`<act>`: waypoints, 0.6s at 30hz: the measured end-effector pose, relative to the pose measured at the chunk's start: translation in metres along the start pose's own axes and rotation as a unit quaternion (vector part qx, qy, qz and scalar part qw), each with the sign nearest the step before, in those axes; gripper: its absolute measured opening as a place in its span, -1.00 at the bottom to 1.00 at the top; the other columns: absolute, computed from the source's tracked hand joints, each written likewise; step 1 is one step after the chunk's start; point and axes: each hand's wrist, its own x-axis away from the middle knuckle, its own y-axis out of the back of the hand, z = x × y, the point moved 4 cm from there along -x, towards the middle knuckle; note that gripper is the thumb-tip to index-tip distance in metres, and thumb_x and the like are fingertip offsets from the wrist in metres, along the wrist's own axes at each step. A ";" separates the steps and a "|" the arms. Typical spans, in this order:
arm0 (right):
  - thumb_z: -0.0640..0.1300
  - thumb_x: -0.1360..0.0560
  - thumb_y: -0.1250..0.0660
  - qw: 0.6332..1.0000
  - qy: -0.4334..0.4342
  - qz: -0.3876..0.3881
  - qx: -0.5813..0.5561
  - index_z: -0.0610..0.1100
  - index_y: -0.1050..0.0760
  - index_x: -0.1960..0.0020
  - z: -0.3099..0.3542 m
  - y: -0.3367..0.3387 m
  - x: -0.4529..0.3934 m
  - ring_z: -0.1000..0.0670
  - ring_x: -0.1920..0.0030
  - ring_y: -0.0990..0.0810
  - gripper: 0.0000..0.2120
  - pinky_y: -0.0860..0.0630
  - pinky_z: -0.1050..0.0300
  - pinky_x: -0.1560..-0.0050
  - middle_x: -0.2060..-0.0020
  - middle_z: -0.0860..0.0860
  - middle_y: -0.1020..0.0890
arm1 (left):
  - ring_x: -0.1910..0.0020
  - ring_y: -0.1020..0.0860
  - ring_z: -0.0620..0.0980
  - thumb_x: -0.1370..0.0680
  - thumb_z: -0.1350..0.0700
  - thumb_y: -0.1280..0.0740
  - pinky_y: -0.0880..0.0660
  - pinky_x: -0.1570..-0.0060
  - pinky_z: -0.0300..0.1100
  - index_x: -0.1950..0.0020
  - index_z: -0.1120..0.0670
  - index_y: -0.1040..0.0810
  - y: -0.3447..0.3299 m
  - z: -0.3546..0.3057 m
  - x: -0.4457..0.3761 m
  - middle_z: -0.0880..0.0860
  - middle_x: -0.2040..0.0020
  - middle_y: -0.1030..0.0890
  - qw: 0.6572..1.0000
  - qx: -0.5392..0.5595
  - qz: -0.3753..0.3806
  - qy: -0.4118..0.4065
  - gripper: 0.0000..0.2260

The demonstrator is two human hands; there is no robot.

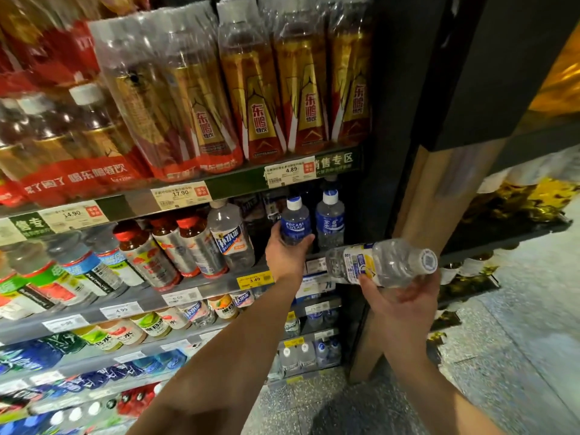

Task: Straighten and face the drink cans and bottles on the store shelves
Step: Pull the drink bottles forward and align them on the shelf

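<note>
My left hand (285,255) grips the lower body of a blue-labelled Pocari Sweat bottle (295,221) that stands upright on the second shelf (219,285), blue label facing out. Beside it on the right stands a second blue-labelled bottle (330,219) with a white cap. My right hand (403,298) holds a clear bottle (381,265) with a white and yellow label. That bottle lies sideways in front of the shelf edge, its cap pointing right. Between the Pocari bottle and a clear bottle with a blue and orange label (230,235) there is a dark gap.
Gold and red drink bottles (260,89) in shrink-wrap fill the top shelf. Red-capped tea bottles (175,246) lean on the second shelf's left. Lower shelves (131,356) carry several small bottles. A black and wooden post (408,215) bounds the shelves on the right, with speckled floor (314,409) below.
</note>
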 end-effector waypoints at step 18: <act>0.08 -0.20 -0.63 0.993 -0.027 0.111 0.006 0.07 -0.37 -0.28 -0.001 -0.066 0.001 0.25 -0.08 -0.61 -0.27 -0.47 0.49 -0.03 -0.08 0.30 -0.62 | -0.06 -0.61 -0.22 -0.38 0.00 -0.58 -0.55 -0.07 -0.32 -0.21 0.02 -0.59 0.056 0.021 0.011 -0.06 -0.06 -0.66 0.994 0.106 -0.006 0.005 -0.57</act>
